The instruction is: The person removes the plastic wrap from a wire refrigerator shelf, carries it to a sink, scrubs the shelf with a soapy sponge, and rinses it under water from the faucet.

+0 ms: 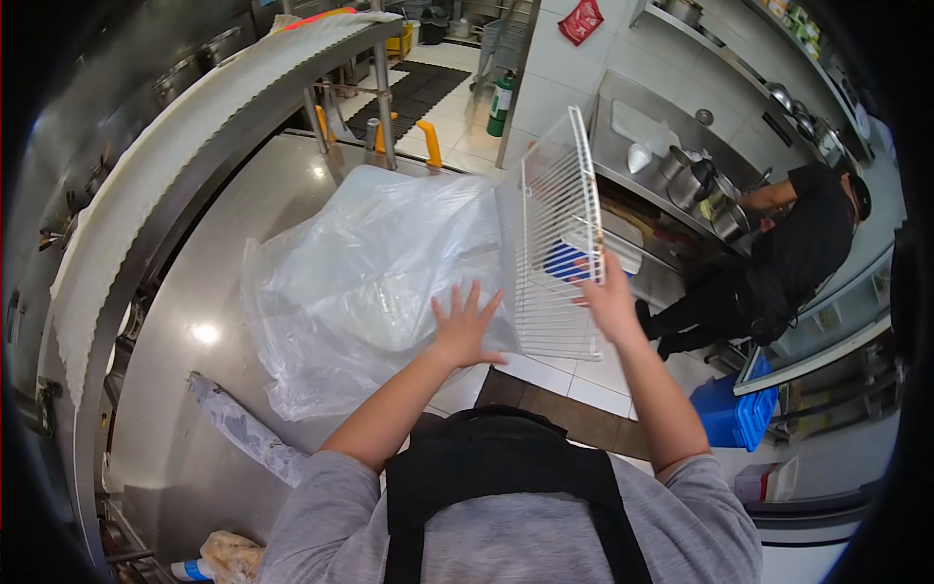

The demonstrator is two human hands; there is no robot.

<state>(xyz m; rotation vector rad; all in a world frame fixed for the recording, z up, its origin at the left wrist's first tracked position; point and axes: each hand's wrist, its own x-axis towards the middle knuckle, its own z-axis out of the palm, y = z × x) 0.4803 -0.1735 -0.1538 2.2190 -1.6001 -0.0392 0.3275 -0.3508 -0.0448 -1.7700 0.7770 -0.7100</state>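
Observation:
A large clear plastic bag (pixel 389 263) lies crumpled over the steel table, something pale and flat showing through it. My left hand (pixel 467 326) rests on the bag's near right part, fingers spread. Beside the bag, a white wire rack (pixel 550 224) stands tilted on edge past the table's right side, its left side against the plastic. My right hand (pixel 610 297) grips the rack's right edge, which has brownish spots. Whether part of the rack is inside the bag, I cannot tell.
The steel table (pixel 204 282) carries a rolled grey-white patterned cloth (pixel 248 428). A raised shelf (pixel 126 185) runs along the left. At right, a co-worker (pixel 803 234) in black stands at a sink counter with pots (pixel 686 183). A blue bin (pixel 739 404) stands behind on the floor.

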